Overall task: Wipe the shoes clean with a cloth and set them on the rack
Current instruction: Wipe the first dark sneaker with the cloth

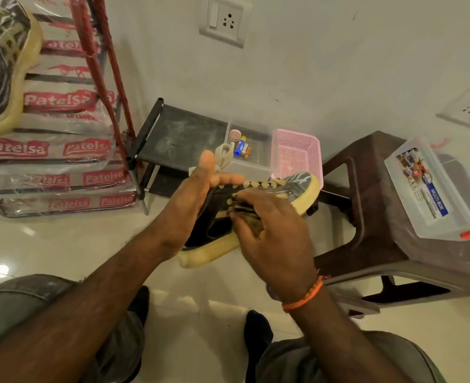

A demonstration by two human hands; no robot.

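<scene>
A dark sneaker (297, 186) with a thick yellowish sole and beige laces is held above the floor at centre. My left hand (198, 194) grips it at the heel end, fingers along its upper edge, thumb raised. My right hand (275, 239) presses a small dark patterned cloth (245, 211) against the shoe's side near the laces. The matching sneaker (4, 67) sits at the top left on a stack of wrapped packages. A low black shoe rack (178, 131) stands against the wall behind the held shoe.
A clear tray (256, 150) with batteries and a pink basket (297, 153) sit on the rack. A brown plastic stool (372, 189) at right carries a clear lidded box (432, 189). A red metal frame (101, 67) leans at left. My knees are at the bottom.
</scene>
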